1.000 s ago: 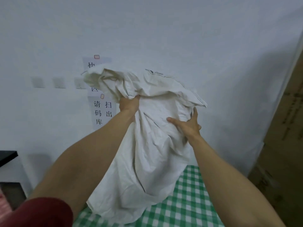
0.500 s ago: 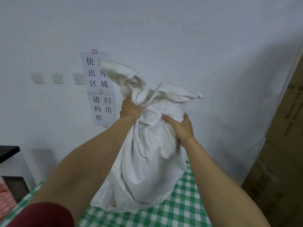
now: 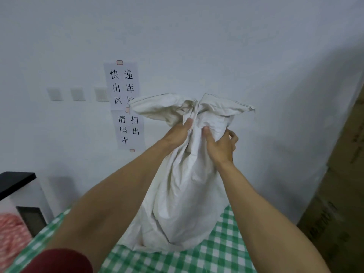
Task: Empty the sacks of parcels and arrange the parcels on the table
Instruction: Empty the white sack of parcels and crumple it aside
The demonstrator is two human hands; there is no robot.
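At the far left edge a pink striped bundle (image 3: 11, 233) lies low beside a white unit with a black top, and what it is cannot be made out. To its right the table (image 3: 226, 249), under a green checked cloth, runs across the near part of the scene. On the wall behind it are three switches (image 3: 77, 94) and two paper notices (image 3: 123, 85).

The sack (image 3: 183, 203) stands in the middle of the table, upright. Its rounded lower end appears to rest on the cloth, and its upper end is gathered and flares out to both sides. The lower part bulges, so I judge the contents are largely inside. No parcel shows outside the sack in this view, so the emptying looks barely begun and all the arranging is left. I cannot tell whether the gathered end is the mouth or the stitched bottom. Brown cardboard boxes (image 3: 344, 194) stand against the right edge.

The left hand (image 3: 177, 134), its arm reaching out of a dark red sleeve (image 3: 59, 261), grips the gathered neck from the left. Its thumb presses into the folds, and its fingers are hidden behind the fabric (presumably wrapped round). Just beside it, slightly lower, the right hand (image 3: 220, 146) clutches the same neck, with the thumb up at the front and the fingers curled round the right side. Both hands are closed tightly on the cloth.
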